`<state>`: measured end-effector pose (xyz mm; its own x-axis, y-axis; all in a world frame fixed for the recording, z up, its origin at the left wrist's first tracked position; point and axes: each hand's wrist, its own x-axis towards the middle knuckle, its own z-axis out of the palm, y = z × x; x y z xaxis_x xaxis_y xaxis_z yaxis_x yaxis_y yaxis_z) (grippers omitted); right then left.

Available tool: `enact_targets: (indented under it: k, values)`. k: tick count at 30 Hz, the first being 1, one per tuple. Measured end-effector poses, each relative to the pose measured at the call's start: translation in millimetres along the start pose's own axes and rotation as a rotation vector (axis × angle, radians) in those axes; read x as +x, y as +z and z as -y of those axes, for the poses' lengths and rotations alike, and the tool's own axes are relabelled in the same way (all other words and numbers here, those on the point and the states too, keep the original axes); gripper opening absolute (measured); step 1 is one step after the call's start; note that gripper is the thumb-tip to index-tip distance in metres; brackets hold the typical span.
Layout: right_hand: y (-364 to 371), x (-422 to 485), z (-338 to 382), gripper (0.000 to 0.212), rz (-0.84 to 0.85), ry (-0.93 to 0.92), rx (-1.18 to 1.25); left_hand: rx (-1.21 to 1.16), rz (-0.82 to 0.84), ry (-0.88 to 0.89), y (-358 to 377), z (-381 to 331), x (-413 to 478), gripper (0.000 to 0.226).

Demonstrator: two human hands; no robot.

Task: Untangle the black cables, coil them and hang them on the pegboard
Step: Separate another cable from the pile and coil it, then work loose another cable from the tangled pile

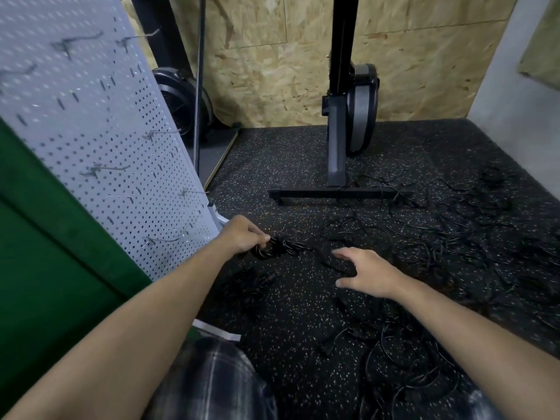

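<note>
A small coil (268,250) is gripped by the left hand (242,237), fingers curled round it. The right hand (366,275) is held open over the floor (297,313), fingers spread, with nothing in it. A loose end is seen running from the coil toward the right hand; where it ends cannot be told. If it is pulled hard, knots in the cables (454,234) may be made tighter. If the grip is let go too early, the coil may spring open. Some cables lie past the right hand, by the foot of a black stand (333,194), and one may be caught under it. A coil may also slip off the hooks (106,169) if it is hung loosely. The cables are thin, black and bendy, and are spread in a messy heap to the right of the right hand and under that arm. They are hard to see on the floor, which is dark, rough and dotted with pale specks. A second dark bundle (248,283) is seen just below the left hand. The pegboard (100,140) stands left of the left hand; it is grey, flat and full of little holes, with the thin metal hooks sticking out.
</note>
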<state>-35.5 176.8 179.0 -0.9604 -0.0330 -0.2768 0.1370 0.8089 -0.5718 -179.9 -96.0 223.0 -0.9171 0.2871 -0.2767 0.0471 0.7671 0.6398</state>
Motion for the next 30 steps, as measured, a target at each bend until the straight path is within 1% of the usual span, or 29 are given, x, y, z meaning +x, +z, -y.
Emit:
enact_targets:
  k: [4,8,12,16,19,21,23,24,27,30]
  values:
    - [25,27,10,0.080,0.058,-0.004,-0.044,-0.072,-0.030,-0.149,5,38,13,0.012]
    - [50,52,17,0.079,0.106,0.004,-0.063,-0.162,-0.053,-0.251,25,78,27,0.013]
    - [74,77,21,0.081,0.135,0.002,-0.069,-0.216,-0.096,-0.310,44,119,45,0.022]
    - [98,101,20,0.085,0.166,0.027,-0.057,-0.305,-0.172,-0.328,62,153,66,0.026]
    - [113,115,16,0.085,0.185,0.040,-0.067,-0.336,-0.215,-0.323,76,176,80,0.029]
    - [120,121,15,0.085,0.201,0.046,-0.076,-0.266,-0.146,-0.336,86,189,83,0.035]
    - [124,125,13,0.084,0.207,0.058,-0.085,-0.140,-0.062,-0.329,96,199,82,0.044]
    - [126,126,11,0.084,0.210,0.068,-0.086,-0.096,-0.050,-0.312,100,201,82,0.048]
    - [125,122,3,0.083,0.214,0.119,-0.069,-0.039,-0.054,-0.210,108,196,82,0.047]
    - [120,108,-8,0.081,0.204,0.171,-0.054,-0.008,0.043,-0.082,115,174,83,0.041]
